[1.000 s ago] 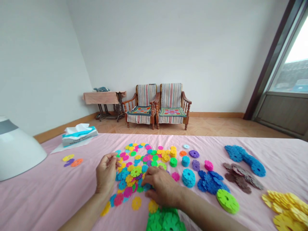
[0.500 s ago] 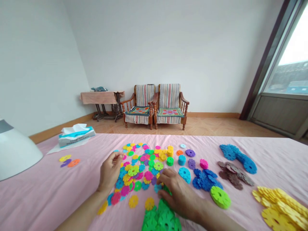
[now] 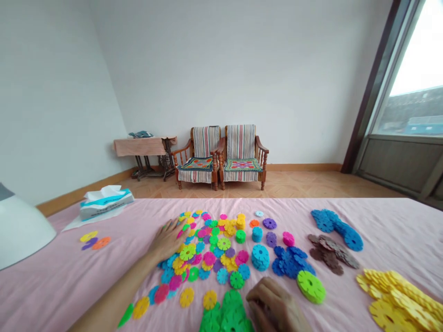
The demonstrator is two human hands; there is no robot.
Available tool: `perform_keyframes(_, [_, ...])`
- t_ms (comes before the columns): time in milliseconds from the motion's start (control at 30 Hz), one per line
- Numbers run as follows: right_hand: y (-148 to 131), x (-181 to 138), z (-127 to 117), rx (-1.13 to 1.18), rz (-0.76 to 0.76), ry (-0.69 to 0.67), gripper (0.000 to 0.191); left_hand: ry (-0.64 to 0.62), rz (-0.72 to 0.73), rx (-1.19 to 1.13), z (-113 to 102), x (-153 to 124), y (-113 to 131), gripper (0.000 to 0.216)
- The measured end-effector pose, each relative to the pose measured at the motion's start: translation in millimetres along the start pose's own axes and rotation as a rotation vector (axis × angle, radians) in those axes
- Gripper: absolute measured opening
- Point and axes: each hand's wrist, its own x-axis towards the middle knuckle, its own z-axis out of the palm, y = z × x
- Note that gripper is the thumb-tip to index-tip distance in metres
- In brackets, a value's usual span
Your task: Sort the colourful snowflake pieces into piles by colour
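Many coloured plastic snowflake discs (image 3: 211, 249) lie spread over a pink cloth (image 3: 69, 281) in front of me. My left hand (image 3: 169, 240) lies flat with fingers stretched out on the left side of that spread. My right hand (image 3: 273, 306) is low and near, its fingers curled under beside a pile of green discs (image 3: 226, 316); whether it holds a piece is hidden. A small stack of teal discs (image 3: 259, 256) stands just beyond it.
Sorted heaps lie to the right: blue discs (image 3: 290, 263), a large green disc (image 3: 310, 286), brown discs (image 3: 330, 256), more blue discs (image 3: 337, 223) and yellow discs (image 3: 401, 299). A tissue box (image 3: 105, 203) and white lamp shade (image 3: 17, 228) sit at left. Two wooden armchairs (image 3: 219, 157) stand behind.
My right hand has drawn back from the mixed discs toward me, down beside the green pile. My left hand has flattened and slid forward onto the discs. The view shifted slightly.
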Motion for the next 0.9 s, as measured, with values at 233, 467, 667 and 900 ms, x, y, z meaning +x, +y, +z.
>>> perform_keyframes(233, [-1,0,0,0.017,0.016,-0.041,0.015,-0.058,0.247,-0.103,0,-25,37,0.062])
perform_keyframes(467, [1,-1,1,-0.001,0.027,-0.052,0.015,0.003,0.297,-0.278,-10,-8,58,0.055])
perform_keyframes(667, [0,0,4,-0.017,0.003,-0.029,0.014,0.085,0.170,-0.334,-6,49,53,0.034])
perform_keyframes(900, [0,0,3,-0.014,-0.001,-0.039,0.012,-0.050,0.314,-0.437,-7,21,78,0.048])
